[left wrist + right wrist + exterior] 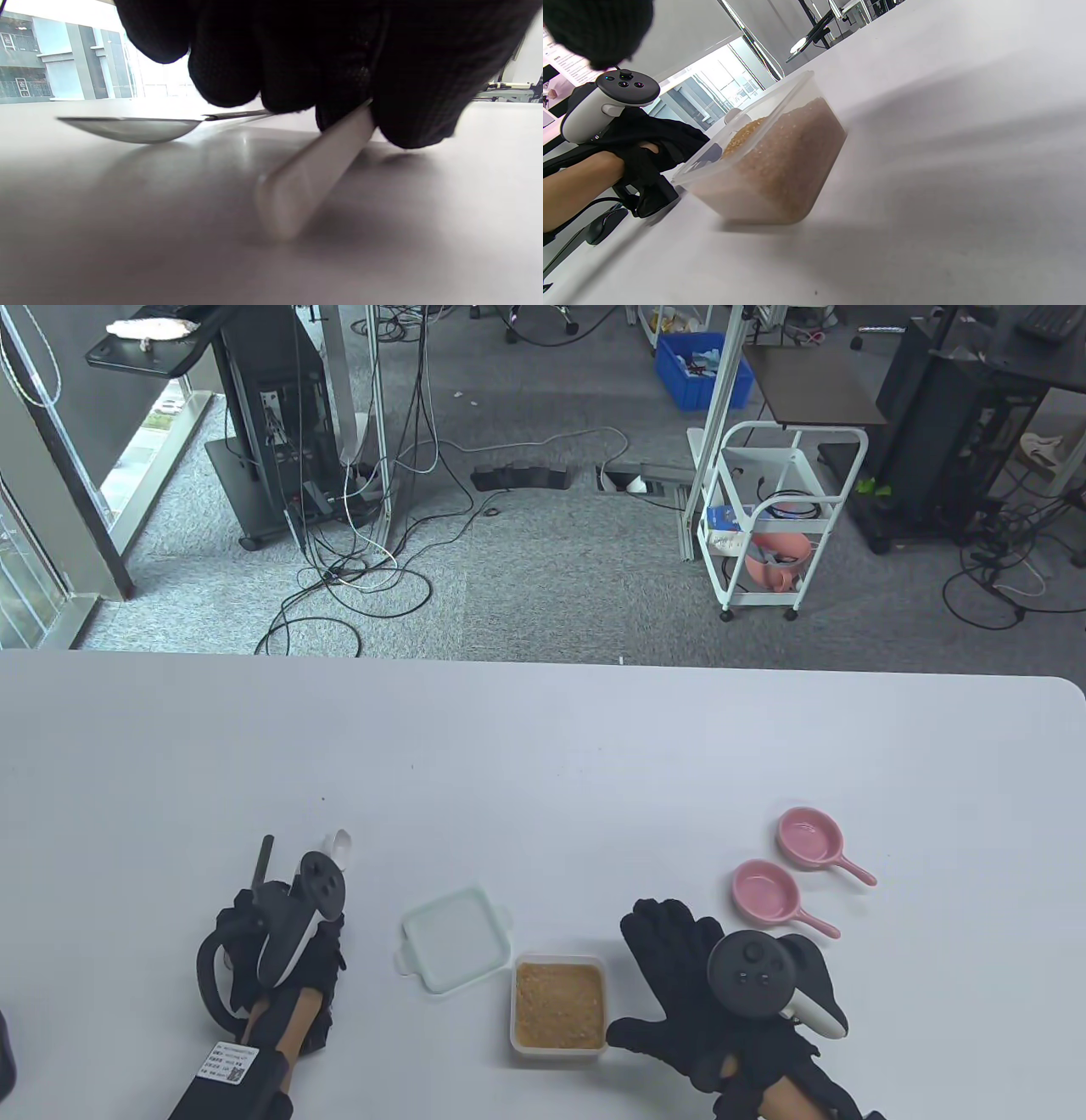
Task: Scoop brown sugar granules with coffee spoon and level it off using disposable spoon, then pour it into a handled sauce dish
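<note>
The left hand is low on the white tabletop, at the left. Its fingers are curled down and pinch the white disposable spoon by its handle; the far end of that handle rests on the tabletop. The shiny coffee spoon lies flat just beside it, and its thin handle runs under the same fingers (I cannot tell if they grip it too). From above, a dark handle tip and a white spoon end stick out past the hand.

The right hand lies open and flat, fingers spread, just right of the clear box of brown sugar. Its thumb is close to the box's corner. The box is full of brown grains and has no lid on.

The pale square lid lies on the tabletop, touching the box's upper left corner.

Two pink handled sauce dishes sit near the right hand, side by side, handles pointing right
</note>
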A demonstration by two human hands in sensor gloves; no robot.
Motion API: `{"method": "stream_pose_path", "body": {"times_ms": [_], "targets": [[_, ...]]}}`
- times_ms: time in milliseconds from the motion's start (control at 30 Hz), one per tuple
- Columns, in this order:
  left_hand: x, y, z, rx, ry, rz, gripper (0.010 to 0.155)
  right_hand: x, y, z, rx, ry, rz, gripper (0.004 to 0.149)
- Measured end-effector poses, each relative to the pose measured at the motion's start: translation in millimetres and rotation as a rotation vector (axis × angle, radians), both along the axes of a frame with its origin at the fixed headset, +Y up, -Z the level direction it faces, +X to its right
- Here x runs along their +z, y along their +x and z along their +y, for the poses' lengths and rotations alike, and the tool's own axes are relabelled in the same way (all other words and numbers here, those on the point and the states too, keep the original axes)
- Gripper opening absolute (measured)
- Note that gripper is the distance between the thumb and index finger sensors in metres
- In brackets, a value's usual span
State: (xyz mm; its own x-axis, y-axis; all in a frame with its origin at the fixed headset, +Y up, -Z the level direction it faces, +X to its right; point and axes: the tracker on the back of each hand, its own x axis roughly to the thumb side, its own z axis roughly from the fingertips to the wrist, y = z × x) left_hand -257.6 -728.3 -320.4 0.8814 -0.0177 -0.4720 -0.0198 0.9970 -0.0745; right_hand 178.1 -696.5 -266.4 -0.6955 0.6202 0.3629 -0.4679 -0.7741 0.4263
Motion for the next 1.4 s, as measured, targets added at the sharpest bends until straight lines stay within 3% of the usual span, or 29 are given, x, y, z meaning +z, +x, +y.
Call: {"method": "stream_pose_path", "body": {"times_ms": [133, 300, 567, 1033, 1400], "targets": [[3, -1, 11, 0.079, 0.075, 0.000, 0.041, 0, 1, 1, -0.012, 0.008, -0.010, 0.097], [12, 4, 35, 0.344, 0.212, -0.045, 0.040, 0, 4, 6, -0.054, 0.042, -0.037, 0.095], [34, 35, 65, 0.700, 0.354, -0.238, 0.039, 2, 4, 12, -0.167, 0.070, -0.066, 0.091], [56, 94, 60, 1.054, 0.275, -0.525, 0.042, 11, -18, 7, -0.268, -0.003, -0.001, 0.087], [71, 139, 47, 1.137, 0.187, -0.681, 0.042, 26, -45, 7, -0.360, -0.014, -0.026, 0.071]]}}
